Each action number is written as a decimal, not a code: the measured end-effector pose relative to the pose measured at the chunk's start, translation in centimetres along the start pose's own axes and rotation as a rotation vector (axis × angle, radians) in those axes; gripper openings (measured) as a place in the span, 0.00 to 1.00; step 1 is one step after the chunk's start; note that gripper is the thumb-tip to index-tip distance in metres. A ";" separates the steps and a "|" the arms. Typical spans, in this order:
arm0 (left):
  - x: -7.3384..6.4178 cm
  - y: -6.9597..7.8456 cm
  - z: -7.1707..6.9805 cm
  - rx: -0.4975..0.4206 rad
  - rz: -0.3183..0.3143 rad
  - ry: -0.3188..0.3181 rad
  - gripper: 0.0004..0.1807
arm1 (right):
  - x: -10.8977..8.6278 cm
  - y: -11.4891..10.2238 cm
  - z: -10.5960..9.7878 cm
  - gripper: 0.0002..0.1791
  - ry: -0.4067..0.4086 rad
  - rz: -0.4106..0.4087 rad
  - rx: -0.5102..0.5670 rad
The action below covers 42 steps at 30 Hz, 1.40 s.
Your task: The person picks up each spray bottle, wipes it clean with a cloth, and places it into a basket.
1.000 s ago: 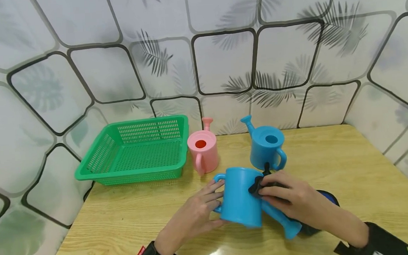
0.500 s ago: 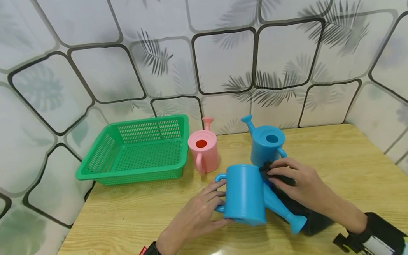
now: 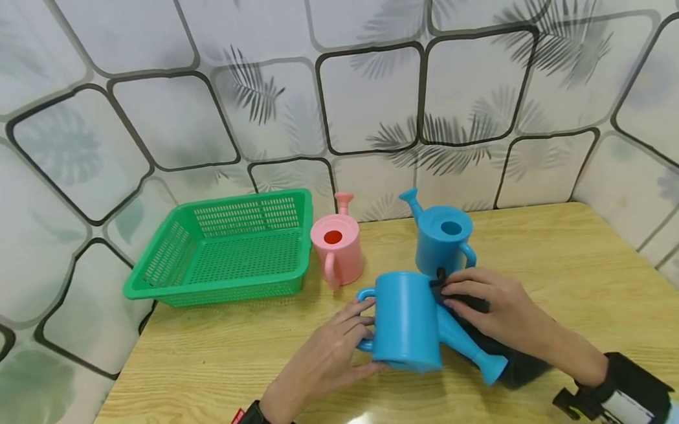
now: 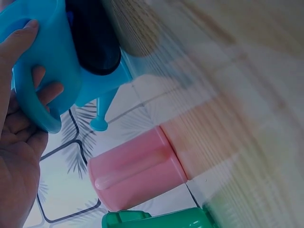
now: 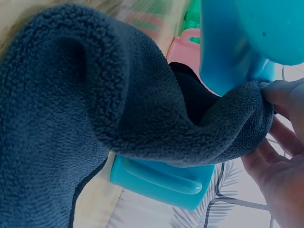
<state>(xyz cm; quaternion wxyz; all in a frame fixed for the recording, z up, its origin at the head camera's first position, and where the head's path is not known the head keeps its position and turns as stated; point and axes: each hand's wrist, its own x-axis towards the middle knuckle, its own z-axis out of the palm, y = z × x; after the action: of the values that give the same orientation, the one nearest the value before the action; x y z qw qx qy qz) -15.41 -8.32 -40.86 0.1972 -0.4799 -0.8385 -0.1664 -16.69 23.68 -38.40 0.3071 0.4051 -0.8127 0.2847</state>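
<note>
Head view looks down toward the tabletop's far edge [image 3: 526, 211]; closer wrist views share the held blue can [image 4: 54, 52].

Tabletop [image 3: 600, 274]: light wood grain, glare spot toward the near edge. Directly on it, along the back: green basket [image 3: 222, 290] at left, open side up; pink watering can [image 3: 347, 260] upright just right of it, handle facing near side; blue watering can [image 3: 431, 253] upright, further right, spout angled back-left.

Three watering cans [image 3: 406, 324], one cloth [image 5: 142, 109], one basket [image 3: 233, 292], one table [image 3: 231, 355].
</note>
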 end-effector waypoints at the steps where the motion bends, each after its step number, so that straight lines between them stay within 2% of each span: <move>1: 0.0 0.0 0.0 0.002 -0.001 -0.002 0.23 | 0.0 -0.1 0.0 0.12 -0.002 -0.012 0.008; 5: -0.1 -0.1 -0.1 -0.008 -0.011 -0.001 0.22 | 0.1 -0.8 0.0 0.21 -0.018 -0.061 0.025; 13: -0.4 -0.6 0.2 -0.029 -0.034 0.036 0.22 | 0.1 -3.4 0.0 0.18 -0.111 -0.233 0.042; 19: -0.5 -1.1 -0.3 -0.035 -0.047 0.057 0.20 | 0.2 -4.7 -0.4 0.19 -0.161 -0.340 -0.002; 23: -0.5 -1.2 -0.6 -0.046 -0.041 0.060 0.20 | 0.5 -4.3 -1.0 0.18 -0.157 -0.341 0.024; 26: -0.5 -1.2 -0.8 -0.046 -0.021 0.068 0.20 | 0.9 -3.4 -1.4 0.20 -0.141 -0.297 0.009; 32: -0.6 -1.1 -0.7 -0.014 0.006 0.067 0.20 | 0.6 -1.4 -0.7 0.23 -0.124 -0.279 -0.021; 42: -1.2 -2.2 -1.6 0.042 -0.051 0.043 0.20 | -1.5 -2.7 -0.7 0.24 -0.175 -0.270 -0.004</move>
<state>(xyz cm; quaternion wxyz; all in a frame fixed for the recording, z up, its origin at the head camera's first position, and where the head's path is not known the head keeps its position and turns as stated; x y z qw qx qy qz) -16.49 -10.98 -40.25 0.2207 -0.4505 -0.8494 -0.1639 -13.50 23.51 -38.45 0.2717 0.5333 -0.7750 0.2027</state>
